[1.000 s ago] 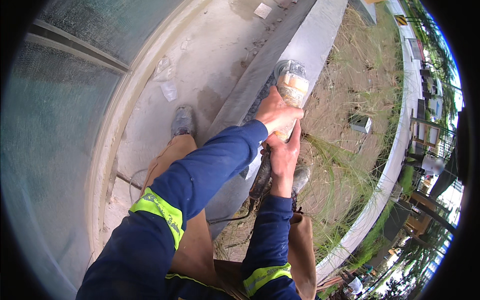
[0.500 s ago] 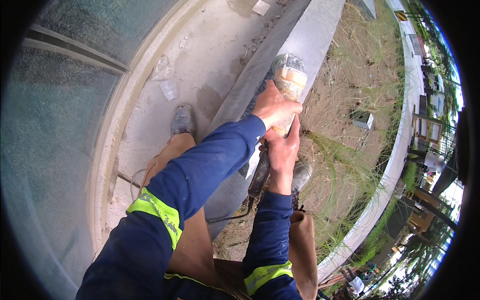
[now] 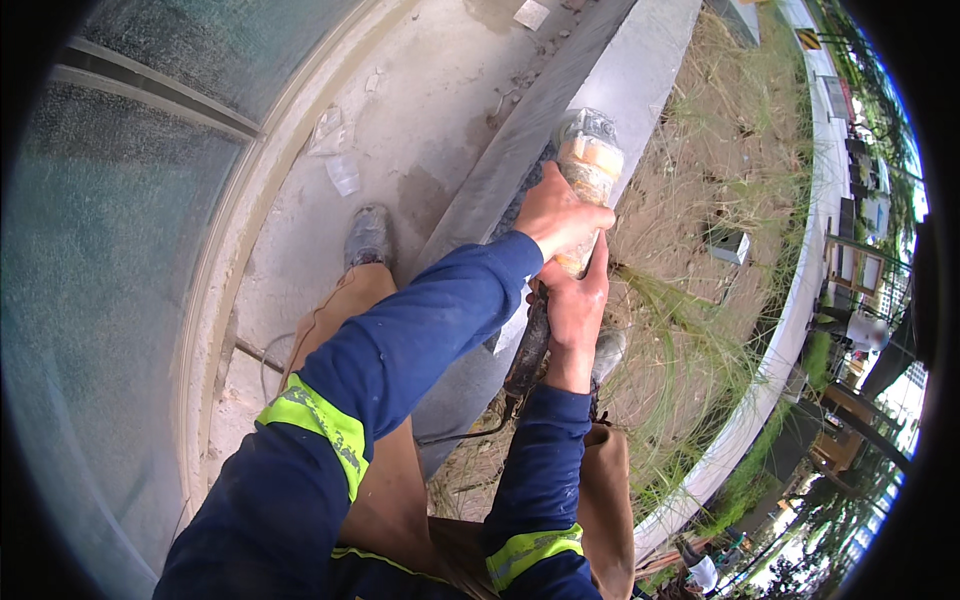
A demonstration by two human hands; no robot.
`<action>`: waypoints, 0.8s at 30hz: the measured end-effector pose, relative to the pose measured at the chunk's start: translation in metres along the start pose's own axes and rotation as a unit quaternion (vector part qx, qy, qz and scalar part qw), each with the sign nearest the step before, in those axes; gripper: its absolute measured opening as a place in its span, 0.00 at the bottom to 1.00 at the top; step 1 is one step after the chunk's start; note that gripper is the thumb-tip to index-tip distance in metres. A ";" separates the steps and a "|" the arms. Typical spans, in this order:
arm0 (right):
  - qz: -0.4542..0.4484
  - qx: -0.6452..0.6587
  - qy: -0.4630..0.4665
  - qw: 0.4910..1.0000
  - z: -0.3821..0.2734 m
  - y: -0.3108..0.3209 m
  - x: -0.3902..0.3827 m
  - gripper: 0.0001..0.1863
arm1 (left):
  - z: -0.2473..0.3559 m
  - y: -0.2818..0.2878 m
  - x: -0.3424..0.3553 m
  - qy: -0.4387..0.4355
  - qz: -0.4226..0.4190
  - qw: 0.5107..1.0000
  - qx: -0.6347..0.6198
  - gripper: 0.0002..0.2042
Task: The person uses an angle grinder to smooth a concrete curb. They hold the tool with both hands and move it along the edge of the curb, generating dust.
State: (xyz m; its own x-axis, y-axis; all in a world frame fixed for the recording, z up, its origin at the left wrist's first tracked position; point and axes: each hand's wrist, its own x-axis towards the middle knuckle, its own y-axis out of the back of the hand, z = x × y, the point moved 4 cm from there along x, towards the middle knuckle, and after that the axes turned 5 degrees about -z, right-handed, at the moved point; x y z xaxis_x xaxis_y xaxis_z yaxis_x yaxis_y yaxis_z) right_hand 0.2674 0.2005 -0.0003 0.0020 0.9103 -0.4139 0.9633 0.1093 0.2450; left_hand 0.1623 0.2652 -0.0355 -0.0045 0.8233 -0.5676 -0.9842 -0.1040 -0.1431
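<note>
L hand (image 3: 556,210) is clamped round the barrel of an angle grinder (image 3: 590,180), R hand (image 3: 580,302) round its rear end just below; no gloves are worn, and some fingertips are hidden. Dusty glass panels (image 3: 110,240) are seen at far left, w/ a planting bed (image 3: 720,140) of sand & dry grass at right. Betw. them a long grey kerb (image 3: 625,70) is straddled, one dusty shoe (image 3: 368,238) on the slab (image 3: 440,110), the other in the bed; stance looks OK for balance. Grinder's head is held over the kerb's top face, nr its left edge; whether contact is made can't be told, b/c the disc is mostly hidden. For good work, both grips should be kept firm, disc angle steady, pressure light & even, w/ passes overlapped so no gouges are cut. Extra care is prob. needed at the edge, where a chip could be knocked off. Power cord (image 3: 470,436) is seen below R hand; it's best kept behind, well clear of the disc. Clear plastic scrap (image 3: 342,174) lies on the slab, apart from the kerb, & can be ignored.
</note>
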 end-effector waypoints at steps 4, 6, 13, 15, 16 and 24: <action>0.004 -0.013 -0.024 1.000 -0.004 -0.003 -0.003 0.52 | -0.002 0.000 0.003 0.001 -0.008 1.000 0.005 0.45; 0.004 -0.018 -0.034 0.999 -0.004 -0.003 -0.005 0.53 | -0.003 0.000 0.003 0.000 -0.007 1.000 0.013 0.45; 0.013 -0.025 -0.015 0.999 -0.002 0.000 -0.005 0.53 | 0.002 -0.001 -0.005 0.027 -0.020 0.999 0.003 0.47; 0.004 -0.034 -0.005 0.999 -0.003 0.001 -0.004 0.53 | -0.001 -0.001 -0.004 0.014 -0.012 1.000 0.002 0.48; -0.005 -0.041 0.009 0.999 -0.003 0.003 -0.002 0.53 | -0.004 -0.001 -0.002 -0.002 -0.003 1.000 -0.008 0.48; -0.004 0.006 0.013 1.000 0.002 0.003 -0.003 0.54 | -0.004 -0.002 -0.002 -0.005 -0.003 1.000 0.002 0.48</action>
State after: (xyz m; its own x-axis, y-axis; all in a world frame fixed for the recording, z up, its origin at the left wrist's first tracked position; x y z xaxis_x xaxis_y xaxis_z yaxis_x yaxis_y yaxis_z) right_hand 0.2705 0.1976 -0.0001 -0.0117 0.9193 -0.3934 0.9663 0.1116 0.2321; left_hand 0.1651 0.2616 -0.0371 -0.0010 0.8296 -0.5584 -0.9851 -0.0969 -0.1422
